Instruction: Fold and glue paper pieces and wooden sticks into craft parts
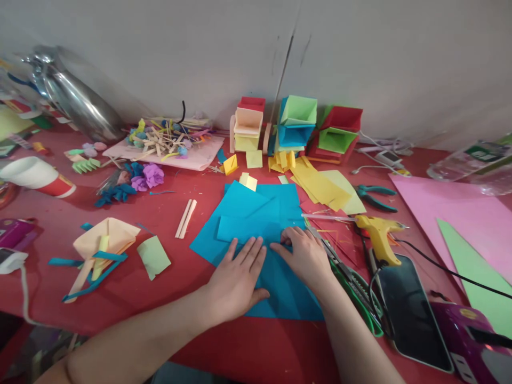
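Observation:
My left hand [240, 277] lies flat with its fingers spread, fingertips on the lower edge of a folded blue paper [244, 226]. Beside it, my right hand [306, 256] has its fingers curled at the right end of that fold, the thumb pointing left; the contact under the fingers is partly hidden. The folded piece rests on larger blue paper sheets [288, 304] spread on the red table. Green-handled scissors [356, 298] lie just right of my right forearm. Yellow paper strips [320, 184] sit beyond the blue sheets.
A yellow glue gun [378, 234], its cord and a phone [416, 309] lie at right, with teal pliers [378, 197] behind. Folded paper boxes [298, 128] stand against the wall. At left are a paper cup [38, 176], a metal jug [76, 96] and a peach paper piece [106, 234].

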`<action>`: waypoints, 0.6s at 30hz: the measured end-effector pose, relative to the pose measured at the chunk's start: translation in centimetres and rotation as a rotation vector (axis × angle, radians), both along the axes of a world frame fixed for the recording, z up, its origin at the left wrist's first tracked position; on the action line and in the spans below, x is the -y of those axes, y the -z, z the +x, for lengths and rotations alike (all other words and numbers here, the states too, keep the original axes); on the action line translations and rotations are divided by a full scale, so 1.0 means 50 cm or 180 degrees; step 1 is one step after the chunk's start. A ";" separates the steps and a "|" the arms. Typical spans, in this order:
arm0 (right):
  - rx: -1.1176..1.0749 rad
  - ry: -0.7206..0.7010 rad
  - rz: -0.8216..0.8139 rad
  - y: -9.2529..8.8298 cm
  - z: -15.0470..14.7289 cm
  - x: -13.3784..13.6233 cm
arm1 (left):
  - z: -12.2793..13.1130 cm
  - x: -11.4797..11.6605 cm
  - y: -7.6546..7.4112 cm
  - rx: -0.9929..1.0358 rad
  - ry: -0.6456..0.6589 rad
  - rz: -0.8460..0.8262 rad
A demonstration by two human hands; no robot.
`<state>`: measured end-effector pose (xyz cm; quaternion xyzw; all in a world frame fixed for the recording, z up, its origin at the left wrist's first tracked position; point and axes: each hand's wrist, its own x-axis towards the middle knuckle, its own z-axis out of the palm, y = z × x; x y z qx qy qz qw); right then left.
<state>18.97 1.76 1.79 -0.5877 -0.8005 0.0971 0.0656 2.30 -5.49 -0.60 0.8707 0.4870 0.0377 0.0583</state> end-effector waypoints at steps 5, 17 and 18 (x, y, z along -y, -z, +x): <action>-0.0014 -0.0023 0.0037 0.002 0.002 -0.002 | 0.002 0.004 0.001 -0.0014 -0.0075 -0.0048; -0.0097 -0.0066 0.0023 0.005 0.006 -0.005 | -0.008 0.008 -0.027 -0.0093 -0.0414 -0.0225; -0.0108 -0.0067 0.0005 0.005 0.007 -0.005 | -0.012 0.005 -0.030 -0.0135 -0.0452 -0.0277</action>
